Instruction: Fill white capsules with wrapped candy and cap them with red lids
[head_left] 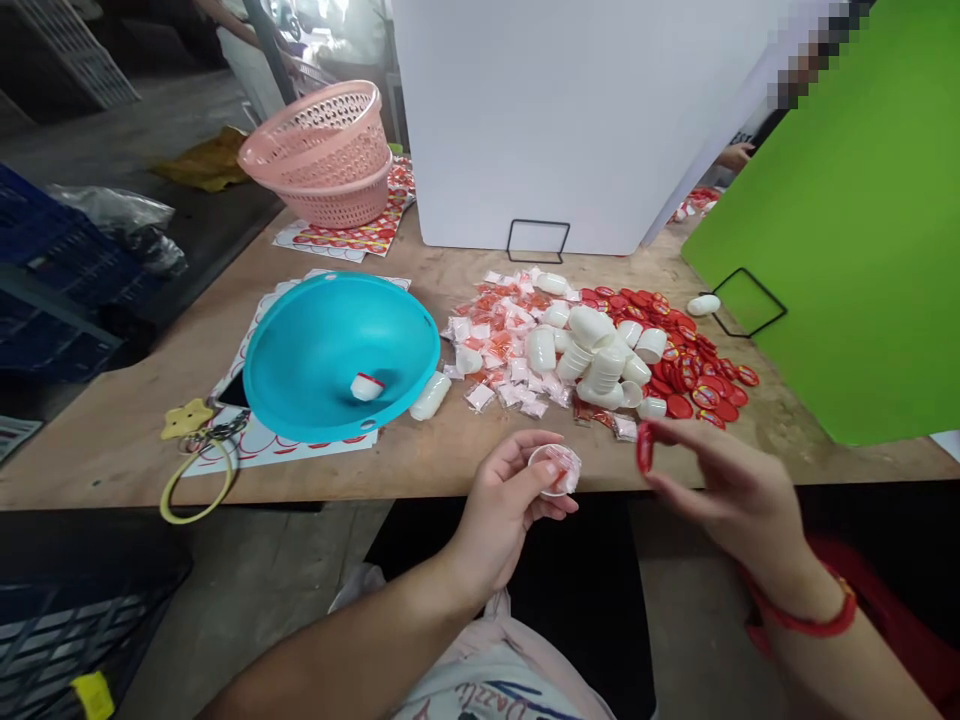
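Observation:
My left hand (pixel 510 490) is closed around a small white plastic cup (pixel 546 458), with a pinkish sachet (pixel 567 468) inside its mouth. To its right, my right hand (pixel 739 505) pinches a round red lid (pixel 644 448) on edge between thumb and fingers, apart from the cup. Beyond the hands lie a heap of white cups (pixel 604 365), some nested in stacks, a pile of small clear sachets (pixel 502 330) and a spread of red lids (pixel 705 375). A blue basin (pixel 330 330) holds one white cup with a red lid (pixel 367 386).
Pink baskets (pixel 322 150) stand stacked at the back left. A white panel (pixel 555 120) and a green panel (pixel 847 250) rise behind the piles on wire stands. Keys with a yellow ring (pixel 196 485) lie at the table's front left edge. Other people are partly visible beyond.

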